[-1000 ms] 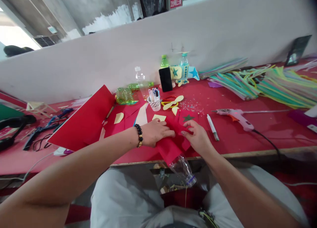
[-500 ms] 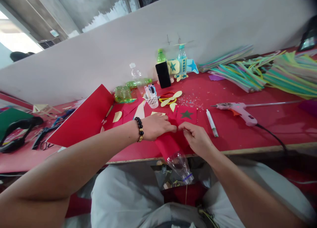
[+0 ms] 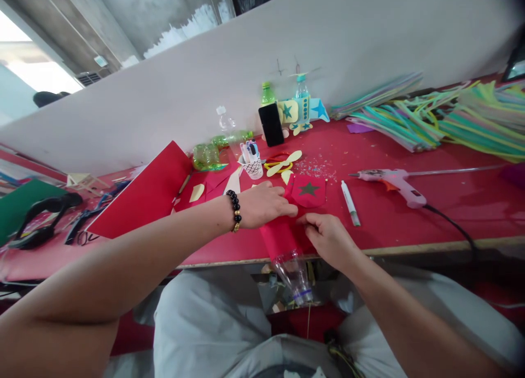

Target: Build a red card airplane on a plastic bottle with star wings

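A clear plastic bottle (image 3: 290,271) lies slanted across the table's front edge, its neck and cap pointing toward me. Red paper (image 3: 281,240) is wrapped around its body. My left hand (image 3: 268,204), with a beaded bracelet at the wrist, is closed over the far end of the wrapped bottle and presses on the paper. On the bottle's right side, thumb and forefinger of my right hand (image 3: 328,236) pinch at the red paper's edge; red on red makes that edge hard to see. Just beyond lies a red paper piece with a green star (image 3: 309,189).
A white marker (image 3: 350,203) and a pink glue gun (image 3: 389,184) with its cord lie to the right. Behind are a pen cup (image 3: 251,167), scissors (image 3: 276,162), a phone (image 3: 271,124) and bottles. A red board (image 3: 143,195) leans at left; pipe cleaners (image 3: 404,126) fill the back right.
The bottle's neck has swung a little to the left, so it lies less slanted. My left hand has shifted slightly right along the paper; my right hand has lowered slightly.
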